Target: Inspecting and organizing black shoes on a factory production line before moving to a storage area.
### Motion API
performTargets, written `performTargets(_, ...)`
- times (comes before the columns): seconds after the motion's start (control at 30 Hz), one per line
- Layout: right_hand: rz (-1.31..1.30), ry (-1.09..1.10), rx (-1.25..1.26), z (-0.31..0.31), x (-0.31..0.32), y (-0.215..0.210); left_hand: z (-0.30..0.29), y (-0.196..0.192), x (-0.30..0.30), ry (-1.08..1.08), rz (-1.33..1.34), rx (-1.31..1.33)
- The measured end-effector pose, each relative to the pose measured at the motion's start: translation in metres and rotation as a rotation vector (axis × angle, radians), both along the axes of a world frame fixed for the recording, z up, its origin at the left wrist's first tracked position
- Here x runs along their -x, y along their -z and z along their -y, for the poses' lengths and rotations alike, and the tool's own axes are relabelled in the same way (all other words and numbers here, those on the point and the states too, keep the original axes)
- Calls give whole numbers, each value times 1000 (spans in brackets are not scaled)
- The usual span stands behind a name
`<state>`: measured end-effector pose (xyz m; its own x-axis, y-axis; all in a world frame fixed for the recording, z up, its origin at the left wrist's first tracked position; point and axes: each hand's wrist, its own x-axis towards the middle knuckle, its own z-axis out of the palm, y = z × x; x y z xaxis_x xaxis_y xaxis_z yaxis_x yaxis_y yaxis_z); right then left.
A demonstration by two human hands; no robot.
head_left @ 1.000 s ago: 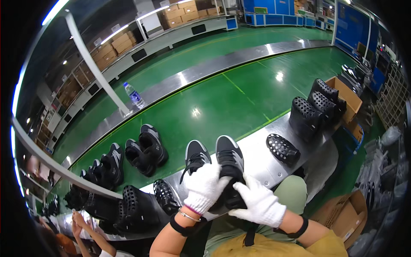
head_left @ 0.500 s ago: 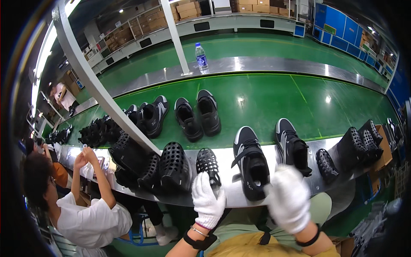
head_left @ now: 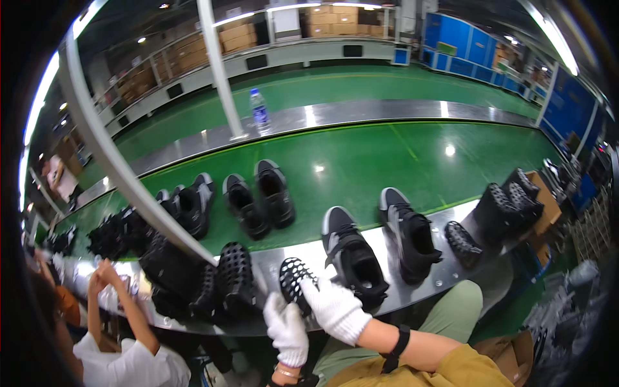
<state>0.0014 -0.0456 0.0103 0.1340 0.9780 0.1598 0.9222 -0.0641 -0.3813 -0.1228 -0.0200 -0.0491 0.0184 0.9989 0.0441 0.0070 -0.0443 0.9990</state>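
Observation:
A black perforated plastic shoe tree (head_left: 294,273) rests on the metal edge of the bench in front of me. My right hand (head_left: 336,311), in a white knit glove, reaches across from the right with its fingers closed on the shoe tree's right side. My left hand (head_left: 286,330), gloved the same way, is just below and left of it, fingers pointing up and slightly apart, with nothing visible in them. Right of the hands stand a black and grey shoe (head_left: 351,258) and its similar neighbour (head_left: 409,235). Another shoe tree (head_left: 236,276) stands to the left.
A pair of black shoes (head_left: 259,198) sits on the green belt (head_left: 361,161). More shoe trees (head_left: 506,206) are grouped at the right beside a cardboard box (head_left: 545,203). A slanting white post (head_left: 122,164) rises at the left, near a seated co-worker (head_left: 132,355). A water bottle (head_left: 258,109) stands beyond.
My right hand has swung left from beside the shoe onto the shoe tree. My left hand has drawn back from the top of the shoe tree. The whole view has shifted and tilted.

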Motion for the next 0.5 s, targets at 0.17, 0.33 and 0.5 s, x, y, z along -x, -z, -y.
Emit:
performTargets(0.17, -132, -274, -328, 60, -30, -28, 0, -26, 1, 485, 757, 360)
performTargets(0.33, -556, -349, -136, 89, -57, -34, -6, -54, -17, 657, 899, 415)
performTargets(0.5, -872, -246, -62, 119, -75, -49, 23, -90, -43, 543, 775, 308)
